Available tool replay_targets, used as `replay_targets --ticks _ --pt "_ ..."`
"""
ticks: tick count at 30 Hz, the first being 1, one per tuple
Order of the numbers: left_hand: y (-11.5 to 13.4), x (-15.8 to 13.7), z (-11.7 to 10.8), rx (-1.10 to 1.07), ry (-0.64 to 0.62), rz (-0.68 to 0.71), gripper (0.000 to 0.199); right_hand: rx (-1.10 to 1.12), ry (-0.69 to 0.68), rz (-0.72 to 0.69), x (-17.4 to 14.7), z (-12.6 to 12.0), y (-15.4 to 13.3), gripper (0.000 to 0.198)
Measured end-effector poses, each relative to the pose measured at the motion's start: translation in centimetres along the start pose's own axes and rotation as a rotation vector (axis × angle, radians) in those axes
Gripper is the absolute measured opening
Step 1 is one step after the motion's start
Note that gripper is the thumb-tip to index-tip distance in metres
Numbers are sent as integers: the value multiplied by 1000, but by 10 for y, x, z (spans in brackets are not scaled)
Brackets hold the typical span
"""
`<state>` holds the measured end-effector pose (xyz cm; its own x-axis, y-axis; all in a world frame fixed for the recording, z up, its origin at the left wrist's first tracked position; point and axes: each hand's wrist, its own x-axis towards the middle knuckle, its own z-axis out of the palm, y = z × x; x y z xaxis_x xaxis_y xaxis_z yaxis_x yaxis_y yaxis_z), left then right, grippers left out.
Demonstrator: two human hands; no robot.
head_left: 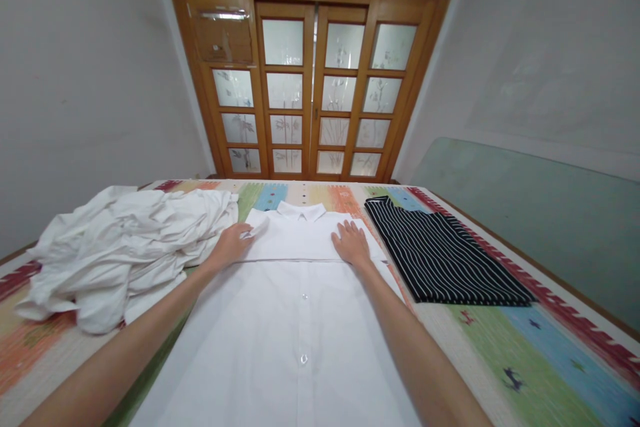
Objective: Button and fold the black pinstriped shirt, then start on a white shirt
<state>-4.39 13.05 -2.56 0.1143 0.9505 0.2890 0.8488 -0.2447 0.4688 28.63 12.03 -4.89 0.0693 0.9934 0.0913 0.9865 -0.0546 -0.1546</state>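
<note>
A white button-up shirt point(270, 333) lies in front of me, its collar point(301, 211) at the far end and its buttoned front toward me. A horizontal fold edge crosses it below the collar. My left hand point(233, 244) is closed on the shirt's left edge, pinching a bit of fabric that lifts slightly. On the right, my right hand point(352, 242) rests flat on the upper part of the shirt with its fingers spread.
A crumpled heap of white clothes point(135, 240) lies on the left. To the right sits a folded black-and-white striped garment point(440, 253). Both are on a colourful patterned cloth point(540, 360). A pale green panel point(530, 193) stands along the right side, and wooden glazed doors point(313, 87) are beyond.
</note>
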Motion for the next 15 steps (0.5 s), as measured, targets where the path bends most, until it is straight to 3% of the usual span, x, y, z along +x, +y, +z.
replay_targets --ticks 5,10,15 --pt "2 -13 8 -16 -93 145 42 4 11 -2 0 0 0 56" --pt "10 -17 3 66 40 23 38 2 5 -1 -1 -1 0 56" --pt "10 -8 -6 98 50 -49 26 -6 -1 0 -1 -1 0 56"
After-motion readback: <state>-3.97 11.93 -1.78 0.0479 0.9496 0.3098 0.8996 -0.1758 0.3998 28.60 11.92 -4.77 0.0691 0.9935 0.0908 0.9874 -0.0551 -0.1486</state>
